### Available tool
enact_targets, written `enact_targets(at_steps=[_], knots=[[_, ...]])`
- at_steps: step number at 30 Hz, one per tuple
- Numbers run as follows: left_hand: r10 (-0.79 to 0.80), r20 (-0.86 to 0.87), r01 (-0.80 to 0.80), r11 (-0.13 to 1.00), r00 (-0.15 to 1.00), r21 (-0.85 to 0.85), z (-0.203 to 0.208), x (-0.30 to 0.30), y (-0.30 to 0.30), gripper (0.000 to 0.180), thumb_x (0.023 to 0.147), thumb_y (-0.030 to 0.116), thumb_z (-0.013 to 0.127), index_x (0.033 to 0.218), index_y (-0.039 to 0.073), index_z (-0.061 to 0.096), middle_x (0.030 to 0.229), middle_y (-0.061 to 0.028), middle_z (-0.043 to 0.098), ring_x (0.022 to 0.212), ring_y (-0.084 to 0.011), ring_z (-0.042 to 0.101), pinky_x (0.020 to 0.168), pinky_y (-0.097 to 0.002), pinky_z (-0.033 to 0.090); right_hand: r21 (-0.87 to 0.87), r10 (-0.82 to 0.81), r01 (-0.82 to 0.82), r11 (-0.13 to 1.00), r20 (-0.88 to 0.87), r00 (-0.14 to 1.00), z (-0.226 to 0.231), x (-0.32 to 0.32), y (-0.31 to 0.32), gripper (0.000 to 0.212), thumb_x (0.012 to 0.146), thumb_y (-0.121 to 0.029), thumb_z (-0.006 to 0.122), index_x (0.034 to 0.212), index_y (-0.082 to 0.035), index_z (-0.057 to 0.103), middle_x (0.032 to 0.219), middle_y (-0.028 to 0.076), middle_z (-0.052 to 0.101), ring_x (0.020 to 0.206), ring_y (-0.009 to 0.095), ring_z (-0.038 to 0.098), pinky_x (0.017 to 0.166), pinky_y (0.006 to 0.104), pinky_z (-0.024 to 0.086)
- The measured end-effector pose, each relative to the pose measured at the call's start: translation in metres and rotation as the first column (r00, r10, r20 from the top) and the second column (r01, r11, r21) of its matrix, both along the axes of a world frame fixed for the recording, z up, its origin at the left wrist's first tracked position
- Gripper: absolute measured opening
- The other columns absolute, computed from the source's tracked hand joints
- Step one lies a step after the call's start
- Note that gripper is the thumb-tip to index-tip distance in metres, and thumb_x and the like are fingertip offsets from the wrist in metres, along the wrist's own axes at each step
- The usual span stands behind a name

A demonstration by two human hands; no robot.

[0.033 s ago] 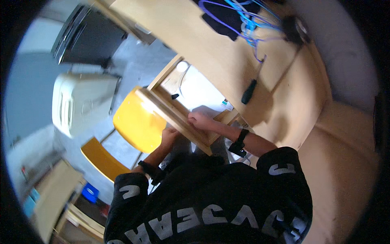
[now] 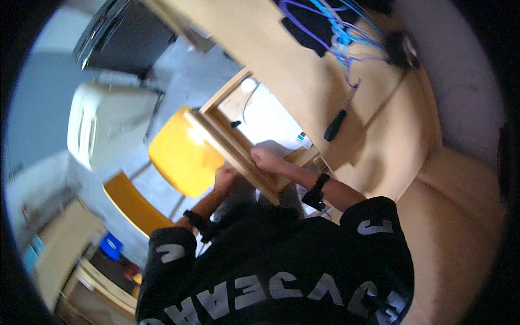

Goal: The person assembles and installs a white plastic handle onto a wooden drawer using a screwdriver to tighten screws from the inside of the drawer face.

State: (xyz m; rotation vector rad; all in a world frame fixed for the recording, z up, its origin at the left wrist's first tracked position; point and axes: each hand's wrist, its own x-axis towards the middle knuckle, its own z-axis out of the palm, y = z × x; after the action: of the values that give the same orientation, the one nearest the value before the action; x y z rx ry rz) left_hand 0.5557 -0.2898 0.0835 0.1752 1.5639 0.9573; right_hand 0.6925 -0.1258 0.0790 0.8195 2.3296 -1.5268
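Observation:
An open wooden drawer (image 2: 223, 92) juts out from under the desk, in front of my body. My right hand (image 2: 266, 159) reaches inside it, fingers curled against the inner side of the drawer's front panel (image 2: 230, 151). On the panel's outer side is my left hand (image 2: 225, 177), closed, its fingertips partly hidden by the panel. What either hand pinches cannot be made out. Inside the drawer lie a large white flat object (image 2: 271, 119), a white round item (image 2: 248, 85) and a small black piece (image 2: 235, 124).
On the wooden desk (image 2: 281, 59) rest a screwdriver with a dark green handle (image 2: 335, 127) and tangled blue and purple cables (image 2: 342, 38). A yellow chair (image 2: 181, 157) stands left of the drawer. Beyond it is a white cabinet-like unit (image 2: 111, 124).
My view has turned slightly, so the chair and white unit sit a little further left and higher. Both hands keep their places at the drawer front.

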Motion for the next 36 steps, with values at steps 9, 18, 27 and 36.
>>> enact_targets(at_steps=[9, 18, 27, 36], knots=[[0.428, 0.176, -0.445, 0.893, 0.886, 0.067, -0.025, 0.048, -0.01, 0.019, 0.092, 0.014, 0.057, 0.097, -0.004, 0.063, 0.09, -0.0074, 0.065, 0.078, -0.0162, 0.063, 0.073, -0.0298, 0.053, 0.002, -0.021, 0.021, 1.0, 0.155, 0.988, 0.015, -0.004, 0.005, 0.022, 0.09, -0.019, 0.051, 0.095, 0.001, 0.059, 0.087, 0.016, 0.061, 0.084, 0.025, 0.06, 0.076, 0.0372, 0.046], [0.564, 0.284, -0.592, 0.806, 0.776, 0.018, -0.032, 0.063, -0.011, 0.015, 0.09, 0.009, 0.059, 0.098, -0.003, 0.059, 0.098, -0.0105, 0.064, 0.086, -0.0212, 0.064, 0.078, -0.035, 0.053, -0.053, -0.016, 0.017, 0.998, 0.016, 1.0, 0.01, 0.004, 0.0, 0.011, 0.088, -0.011, 0.049, 0.093, -0.001, 0.052, 0.087, 0.022, 0.059, 0.082, 0.038, 0.058, 0.071, 0.0438, 0.043], [0.625, 0.194, -0.628, 0.776, 0.756, -0.052, 0.021, 0.066, 0.009, 0.04, 0.095, 0.031, 0.051, 0.116, -0.001, 0.055, 0.112, -0.0105, 0.06, 0.099, -0.023, 0.058, 0.086, -0.0366, 0.047, 0.126, 0.039, -0.03, 0.992, -0.073, 0.997, -0.012, 0.002, 0.001, 0.017, 0.086, -0.017, 0.052, 0.084, -0.001, 0.058, 0.081, 0.02, 0.06, 0.077, 0.038, 0.059, 0.07, 0.0466, 0.044], [0.627, 0.017, -0.624, 0.773, 0.779, 0.116, 0.031, 0.091, 0.02, 0.054, 0.089, 0.029, 0.059, 0.134, 0.006, 0.04, 0.121, -0.0115, 0.054, 0.109, -0.0231, 0.053, 0.088, -0.0362, 0.046, 0.162, -0.093, 0.104, 0.981, -0.076, 0.993, -0.029, -0.005, -0.021, 0.016, 0.086, -0.015, 0.05, 0.093, -0.003, 0.058, 0.078, 0.022, 0.06, 0.075, 0.042, 0.058, 0.066, 0.0473, 0.045]])
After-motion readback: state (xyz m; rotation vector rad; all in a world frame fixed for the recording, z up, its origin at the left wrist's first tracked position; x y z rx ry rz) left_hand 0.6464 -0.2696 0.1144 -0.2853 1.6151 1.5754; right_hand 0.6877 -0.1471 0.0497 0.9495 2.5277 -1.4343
